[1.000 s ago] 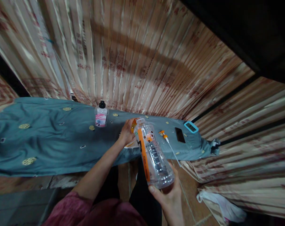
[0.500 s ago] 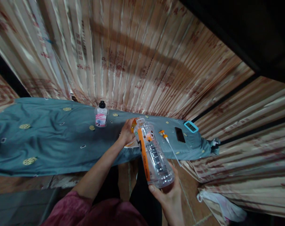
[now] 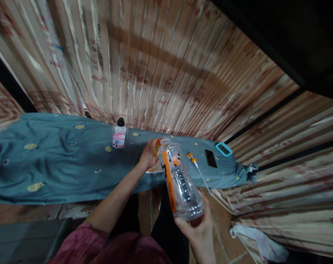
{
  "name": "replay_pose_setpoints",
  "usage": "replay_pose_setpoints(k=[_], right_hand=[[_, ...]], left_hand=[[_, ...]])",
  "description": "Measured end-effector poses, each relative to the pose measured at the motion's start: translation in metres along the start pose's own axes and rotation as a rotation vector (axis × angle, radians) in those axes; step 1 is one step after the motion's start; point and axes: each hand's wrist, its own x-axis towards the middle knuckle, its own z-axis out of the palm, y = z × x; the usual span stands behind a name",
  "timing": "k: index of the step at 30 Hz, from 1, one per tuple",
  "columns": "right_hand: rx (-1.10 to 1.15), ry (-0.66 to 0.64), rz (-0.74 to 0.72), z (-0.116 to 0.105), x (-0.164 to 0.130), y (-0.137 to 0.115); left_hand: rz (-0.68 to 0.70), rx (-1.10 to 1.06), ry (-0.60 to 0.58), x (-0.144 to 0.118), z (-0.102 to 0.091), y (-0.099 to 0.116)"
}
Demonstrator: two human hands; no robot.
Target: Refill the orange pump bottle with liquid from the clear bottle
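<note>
With my right hand (image 3: pixel 197 230) I'm gripping a tilted, clear plastic bottle with an orange label (image 3: pixel 182 185) by its base, while my left hand (image 3: pixel 149 156) is clasping a translucent orange container (image 3: pixel 157 146), partly hidden, beside the bottle's neck

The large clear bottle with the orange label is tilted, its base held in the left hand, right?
Not quite: the right hand holds the base of the large clear bottle, as the head view shows; the left hand is up near the neck, with an amber object. The bottle is indeed tilted and has an orange label.
</note>
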Motion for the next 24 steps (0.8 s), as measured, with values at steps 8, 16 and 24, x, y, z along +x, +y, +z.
replay_pose_setpoints(k=[8, 16, 24], right_hand=[[0.005, 0.042, 0.018, 0.006, -0.002, -0.004], [0.031, 0.144, 0.045, 0.015, -0.006, -0.013], [0.071, 0.138, 0.06, 0.017, -0.007, -0.014]], left_hand=[[-0.002, -0.009, -0.006, -0.001, -0.001, 0.0], [0.011, -0.039, 0.017, -0.001, 0.001, 0.0], [-0.006, -0.019, -0.028, 0.0, -0.004, 0.004]])
